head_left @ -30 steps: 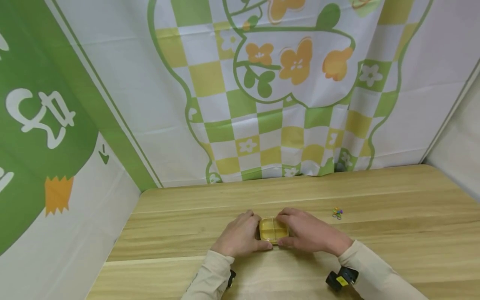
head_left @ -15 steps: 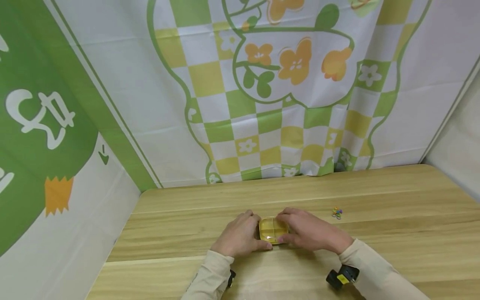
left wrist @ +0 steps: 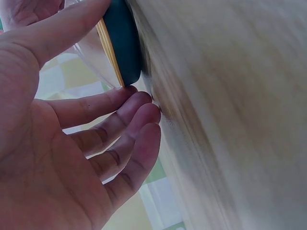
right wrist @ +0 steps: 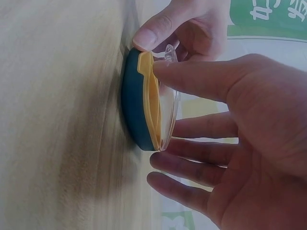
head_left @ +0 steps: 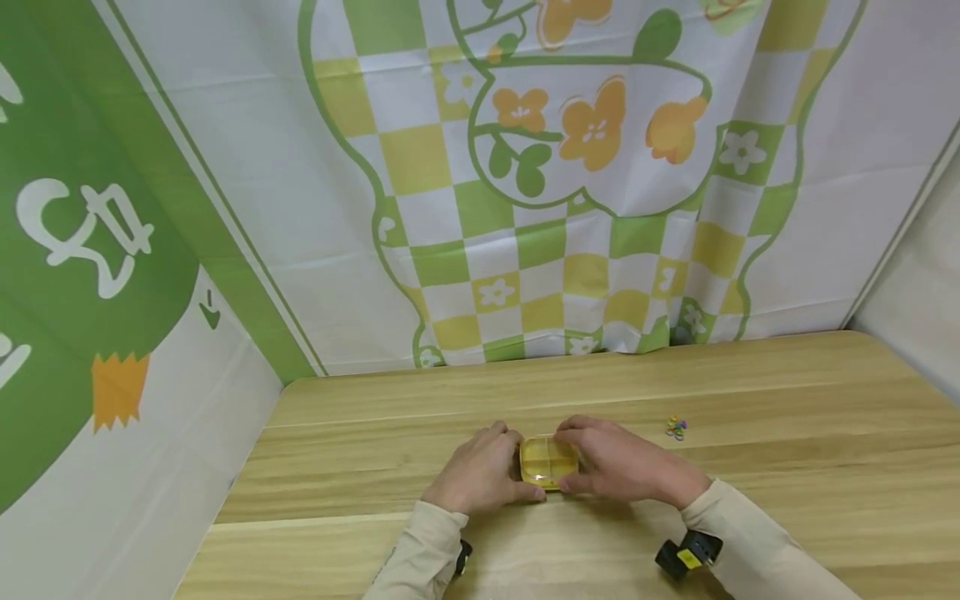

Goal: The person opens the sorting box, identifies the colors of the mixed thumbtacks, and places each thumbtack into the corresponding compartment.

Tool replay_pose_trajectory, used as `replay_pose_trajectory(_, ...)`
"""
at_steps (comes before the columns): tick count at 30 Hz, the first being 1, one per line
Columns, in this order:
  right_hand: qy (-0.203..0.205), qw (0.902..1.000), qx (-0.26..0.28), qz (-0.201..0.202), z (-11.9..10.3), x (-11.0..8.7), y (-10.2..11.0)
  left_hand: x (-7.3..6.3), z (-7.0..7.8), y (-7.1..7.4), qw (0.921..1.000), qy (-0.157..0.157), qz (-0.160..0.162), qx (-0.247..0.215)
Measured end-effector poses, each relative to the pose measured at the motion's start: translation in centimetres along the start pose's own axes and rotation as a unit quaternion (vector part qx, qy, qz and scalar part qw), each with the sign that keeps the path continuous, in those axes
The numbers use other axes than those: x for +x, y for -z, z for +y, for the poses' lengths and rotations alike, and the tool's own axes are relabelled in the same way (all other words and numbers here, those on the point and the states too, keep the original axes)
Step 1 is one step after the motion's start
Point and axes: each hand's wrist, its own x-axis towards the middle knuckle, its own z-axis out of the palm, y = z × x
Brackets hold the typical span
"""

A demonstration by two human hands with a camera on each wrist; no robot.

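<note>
White cloth backdrop (head_left: 660,267), printed with green and yellow checks and orange flowers, hangs beyond both hands, and a green and white side panel (head_left: 97,225) with white lettering stands far out to the left of the left hand. Under the hands spreads a wooden table (head_left: 360,467) with light and darker grain. Beige sleeves (head_left: 761,542) cover both forearms, running from the wrists toward the person.

Left hand (head_left: 480,471) and right hand (head_left: 618,462) face each other, each grasping one side of a small box (head_left: 536,471). Each thumb lies along the near side of the box, with the fingers curving round toward its far side.

Between the two palms, the box rests on the table; it has a dark teal base (right wrist: 132,100), a yellow divided insert (right wrist: 152,108) and a clear lid (right wrist: 173,108). Close by the right thumb, the lid stands slightly apart from the insert.

Just behind the right hand, a black device (head_left: 688,554) with a yellow label sits on the wrist. Beyond the right hand and to its right lies a cluster of tiny multicoloured pieces (head_left: 677,428), too small to make out singly.
</note>
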Motion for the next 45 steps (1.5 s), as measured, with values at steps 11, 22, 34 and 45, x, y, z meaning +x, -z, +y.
replay_pose_trajectory(11,-0.009,0.9999,0.004,-0.010,-0.05,-0.09,0.14,-0.28,-0.41,0.53,0.9987,-0.002,-0.012,-0.050)
replay_pose_trajectory(22,-0.014,0.9998,0.010,-0.001,-0.03,-0.19,0.25,-0.41,-0.04,0.50,0.9989,0.010,0.000,-0.045)
replay_pose_trajectory(34,-0.026,0.9987,0.043,-0.011,0.33,-0.20,0.57,-0.42,-0.01,0.44,0.9987,0.010,0.005,-0.049)
replay_pose_trajectory(45,-0.024,0.9973,0.067,-0.016,0.83,-0.11,0.81,-0.35,0.00,0.47,0.9987,0.010,0.007,-0.049)
